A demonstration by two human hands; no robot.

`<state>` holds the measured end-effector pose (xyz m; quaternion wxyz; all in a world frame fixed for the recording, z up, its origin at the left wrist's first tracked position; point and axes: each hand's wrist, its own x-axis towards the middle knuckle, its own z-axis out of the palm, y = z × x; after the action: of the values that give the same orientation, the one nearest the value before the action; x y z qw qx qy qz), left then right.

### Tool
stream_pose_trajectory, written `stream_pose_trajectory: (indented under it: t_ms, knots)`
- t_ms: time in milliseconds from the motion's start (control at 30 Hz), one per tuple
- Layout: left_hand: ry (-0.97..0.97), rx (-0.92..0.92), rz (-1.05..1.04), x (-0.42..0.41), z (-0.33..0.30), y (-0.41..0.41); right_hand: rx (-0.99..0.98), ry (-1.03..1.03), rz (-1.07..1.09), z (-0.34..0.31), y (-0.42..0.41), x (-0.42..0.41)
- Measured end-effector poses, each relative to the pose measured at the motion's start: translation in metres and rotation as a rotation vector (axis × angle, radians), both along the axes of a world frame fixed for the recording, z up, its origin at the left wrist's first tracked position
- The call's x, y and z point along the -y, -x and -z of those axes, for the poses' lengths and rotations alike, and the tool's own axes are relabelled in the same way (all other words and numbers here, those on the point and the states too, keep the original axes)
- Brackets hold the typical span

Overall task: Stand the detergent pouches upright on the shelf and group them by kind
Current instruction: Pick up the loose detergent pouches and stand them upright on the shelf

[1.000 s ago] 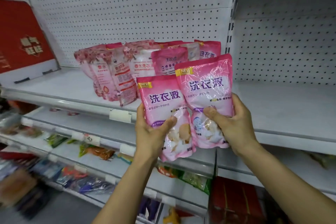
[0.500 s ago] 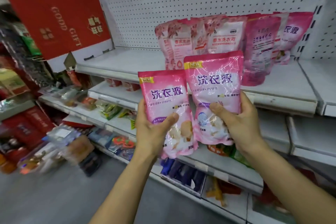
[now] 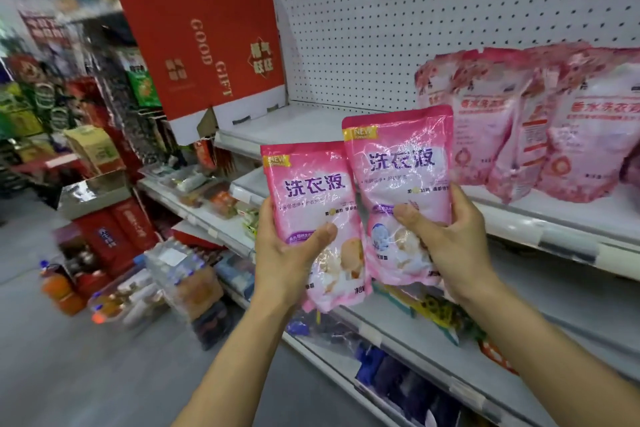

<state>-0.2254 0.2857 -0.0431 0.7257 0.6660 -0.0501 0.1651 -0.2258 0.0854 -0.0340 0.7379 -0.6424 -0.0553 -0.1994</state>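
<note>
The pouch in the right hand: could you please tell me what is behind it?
Behind the right-hand pouch lies the white shelf, with paler pink pouches standing further right. Whatever sits directly behind it is covered.

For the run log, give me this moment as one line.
left hand: holds pink pouch | right hand: holds pink pouch | shelf: pouches standing
</note>
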Motion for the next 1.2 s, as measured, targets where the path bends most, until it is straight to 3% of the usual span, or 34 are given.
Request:
stream_pose_trajectory:
  t_ms: [433, 933, 1200]
  knots:
    - [-0.040, 0.033, -0.024, -0.081, -0.022, -0.183, 0.006, 0.016, -0.004, -0.019, -0.186, -0.077]
    - [-0.054, 0.041, 0.302, -0.164, -0.051, -0.451, -0.023, -0.090, 0.328, -0.044, -0.384, -0.149]
    - [0.043, -0.028, 0.454, -0.153, -0.055, -0.574, -0.013, -0.063, 0.428, -0.046, -0.469, -0.140]
